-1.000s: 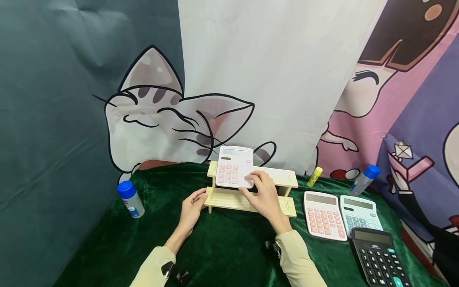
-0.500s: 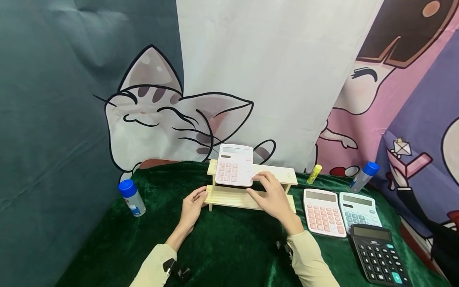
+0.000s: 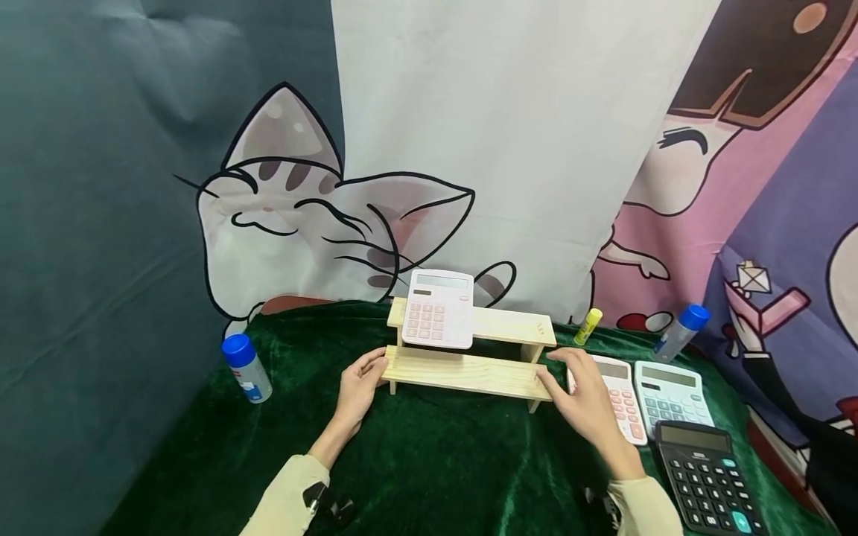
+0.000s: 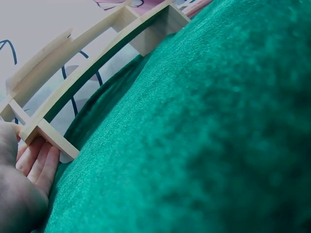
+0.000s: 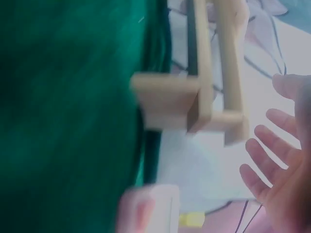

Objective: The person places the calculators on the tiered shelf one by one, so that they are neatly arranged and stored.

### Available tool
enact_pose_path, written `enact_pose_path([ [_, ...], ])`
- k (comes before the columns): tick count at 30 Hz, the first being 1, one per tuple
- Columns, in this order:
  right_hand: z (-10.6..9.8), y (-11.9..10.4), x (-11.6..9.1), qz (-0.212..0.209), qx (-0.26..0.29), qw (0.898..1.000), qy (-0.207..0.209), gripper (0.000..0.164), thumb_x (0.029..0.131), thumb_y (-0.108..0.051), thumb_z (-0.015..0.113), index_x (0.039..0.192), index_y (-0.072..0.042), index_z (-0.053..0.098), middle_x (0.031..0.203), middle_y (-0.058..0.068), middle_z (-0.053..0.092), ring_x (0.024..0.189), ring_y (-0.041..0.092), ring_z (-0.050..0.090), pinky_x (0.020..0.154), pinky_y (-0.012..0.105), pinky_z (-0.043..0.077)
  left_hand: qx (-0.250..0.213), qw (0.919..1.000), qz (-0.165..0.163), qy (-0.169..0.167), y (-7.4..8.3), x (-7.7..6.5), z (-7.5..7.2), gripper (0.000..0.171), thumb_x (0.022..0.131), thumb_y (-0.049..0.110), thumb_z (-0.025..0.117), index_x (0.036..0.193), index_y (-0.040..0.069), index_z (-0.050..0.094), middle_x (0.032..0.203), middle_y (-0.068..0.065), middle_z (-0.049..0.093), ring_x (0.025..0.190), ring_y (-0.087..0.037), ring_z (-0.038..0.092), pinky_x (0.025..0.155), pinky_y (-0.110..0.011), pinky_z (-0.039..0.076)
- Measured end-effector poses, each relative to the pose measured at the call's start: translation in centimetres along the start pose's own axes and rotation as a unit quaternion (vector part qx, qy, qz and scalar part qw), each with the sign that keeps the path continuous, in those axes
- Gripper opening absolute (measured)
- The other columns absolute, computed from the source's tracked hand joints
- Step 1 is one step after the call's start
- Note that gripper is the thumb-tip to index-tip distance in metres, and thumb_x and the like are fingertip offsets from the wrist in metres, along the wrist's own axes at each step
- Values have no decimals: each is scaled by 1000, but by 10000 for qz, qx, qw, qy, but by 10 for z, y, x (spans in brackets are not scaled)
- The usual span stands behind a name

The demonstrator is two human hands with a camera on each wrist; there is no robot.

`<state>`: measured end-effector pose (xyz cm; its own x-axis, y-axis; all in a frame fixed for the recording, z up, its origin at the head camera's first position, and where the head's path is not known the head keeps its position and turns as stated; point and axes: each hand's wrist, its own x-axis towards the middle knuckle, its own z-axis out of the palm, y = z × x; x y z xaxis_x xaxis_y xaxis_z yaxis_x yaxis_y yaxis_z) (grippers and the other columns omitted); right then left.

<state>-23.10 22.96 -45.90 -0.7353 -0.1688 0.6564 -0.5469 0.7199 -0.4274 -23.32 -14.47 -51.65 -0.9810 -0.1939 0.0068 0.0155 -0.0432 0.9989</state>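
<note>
A two-tier wooden shelf (image 3: 462,374) stands on green velvet cloth. My left hand (image 3: 357,388) grips the left end of its lower board; in the left wrist view the fingers (image 4: 41,162) reach beneath that board's end. On the upper tier, at the left, a white-and-pink calculator (image 3: 438,309) leans back with its keys facing me. My right hand (image 3: 585,394) hangs near the shelf's right end, in front of a pink calculator (image 3: 620,394) that it partly hides. In the right wrist view its fingers (image 5: 265,150) are spread and hold nothing.
Right of the pink calculator lie a light-blue calculator (image 3: 673,394) and a black calculator (image 3: 712,476). A yellow glue stick (image 3: 588,326) and a blue-capped bottle (image 3: 680,333) stand behind them. Another blue-capped bottle (image 3: 246,368) is at the left. A printed curtain (image 3: 523,149) hangs behind.
My right hand has let go of the white-and-pink calculator and moved right, past the shelf's right end. The calculator stays on the upper tier. My left hand keeps its place.
</note>
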Motion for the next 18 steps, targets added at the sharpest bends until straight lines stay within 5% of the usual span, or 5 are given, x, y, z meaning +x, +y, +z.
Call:
enact_pose_path([
  [4,-12,18,-15,604,66,9981,-50,39,82,-12,81,116,-2,65,119,17,61,115,31,52,94,40,36,69,10000,-7,17,0,-1,0,38,101,26,61,134,8,61,130,-16,65,100,-11,67,81,-20,57],
  [10,-24,36,-28,1852,68,9789,-860,71,86,-32,78,141,-1,44,134,27,46,120,41,44,95,58,38,43,10000,-70,-11,-1,0,0,36,101,25,60,134,9,61,129,-15,65,98,-10,68,81,-22,58],
  [18,-27,46,-34,2451,-690,9574,-1360,102,81,-53,77,150,3,26,146,36,32,132,53,29,105,69,27,44,9999,-102,-38,1,-2,-1,36,102,25,59,134,10,61,130,-14,65,100,-11,68,82,-22,58],
])
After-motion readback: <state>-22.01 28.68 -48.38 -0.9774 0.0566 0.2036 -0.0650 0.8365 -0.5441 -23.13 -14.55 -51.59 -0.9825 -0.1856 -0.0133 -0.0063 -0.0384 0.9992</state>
